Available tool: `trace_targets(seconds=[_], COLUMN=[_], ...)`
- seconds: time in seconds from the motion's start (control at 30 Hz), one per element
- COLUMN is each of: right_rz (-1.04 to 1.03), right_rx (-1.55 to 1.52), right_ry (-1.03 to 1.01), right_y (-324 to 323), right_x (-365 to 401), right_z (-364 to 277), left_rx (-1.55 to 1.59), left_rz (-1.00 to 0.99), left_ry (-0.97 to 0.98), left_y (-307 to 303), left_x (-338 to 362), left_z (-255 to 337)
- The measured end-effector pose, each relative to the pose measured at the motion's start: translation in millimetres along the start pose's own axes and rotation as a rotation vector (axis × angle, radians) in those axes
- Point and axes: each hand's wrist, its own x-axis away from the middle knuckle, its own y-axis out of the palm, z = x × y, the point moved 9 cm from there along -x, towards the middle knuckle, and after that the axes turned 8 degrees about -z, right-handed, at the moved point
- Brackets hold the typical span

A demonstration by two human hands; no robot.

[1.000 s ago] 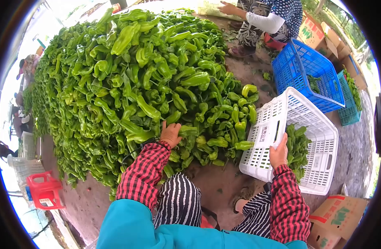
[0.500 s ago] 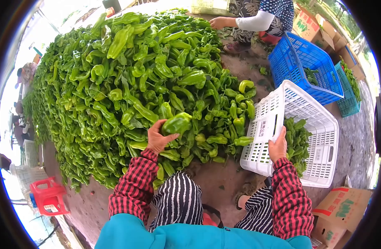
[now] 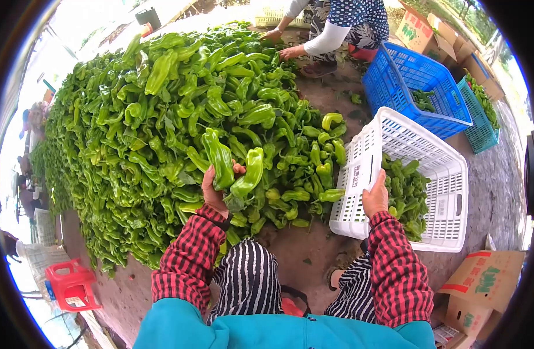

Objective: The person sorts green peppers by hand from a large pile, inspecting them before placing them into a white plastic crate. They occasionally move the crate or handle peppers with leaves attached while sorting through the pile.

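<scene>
Over the pepper heap (image 3: pixel 133 151), I observe the left hand (image 3: pixel 215 195) curled around two green peppers (image 3: pixel 219 163). The right hand (image 3: pixel 375 195) is closed on the near rim of the white crate (image 3: pixel 345 212), which contains more peppers (image 3: pixel 407 198). Dark characters mark the crate's side; I cannot resolve them. Red characters and a green graphic mark the lower-right carton (image 3: pixel 493 299); brand unreadable.
</scene>
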Motion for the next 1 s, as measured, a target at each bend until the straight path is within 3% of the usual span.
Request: trace_targets(seconds=[0.2,0.27,0.3,0.37,0.47,0.57,0.63,0.67,0.7,0.73,0.77,0.9,0.97,1.0], right_rz=[-0.051,-0.033,0.09,0.094,-0.063,-0.075,-0.192,-0.244,-0.525,-0.809,-0.937,-0.872,-0.699,-0.694], right_rx=[-0.024,-0.1,-0.051,-0.024,-0.104,0.111,0.093,-0.399,-0.991,-1.26,-1.469,-1.463,-1.023,-1.021], right_ry=[0.053,0.028,-0.091,-0.1,0.001,0.101,-0.071,-0.348,-0.384,-0.227,-0.234,-0.16,-0.34,-0.337], right_y=[3,6,9,13,6,-21,-23,-17,7,18,26,33,20,25], right_x=[-1,-3,-5,-6,-1,22,35,38,57,88,107,121,109,102], right_z=[3,5,9,11,1,-24,-57,-80,-88,-115,-132,-146,-141,-136], left_rx=[0.157,0.18,0.173,0.218,0.093,0.025,0.03,0.023,-0.137,-0.298,-0.376,-0.543,-0.436,-0.361], left_rz=[0.19,0.238,0.258,0.214,0.201,0.212,0.195,0.167,0.155,0.14,0.131,0.132,0.14,0.142], left_ry=[-0.156,-0.113,-0.142,-0.249,-0.273,-0.269,-0.229,-0.216,-0.101,0.018,0.122,0.172,0.146,0.136], left_y=[19,17,16,46,96,127,145,154,155,157,160,149,145,141], left_x=[-12,-13,-15,-22,-28,-28,-23,-21,-20,-19,-16,-11,-13,-14], left_z=[-27,-32,-38,-51,-58,-65,-74,-81,-79,-77,-76,-86,-86,-85])
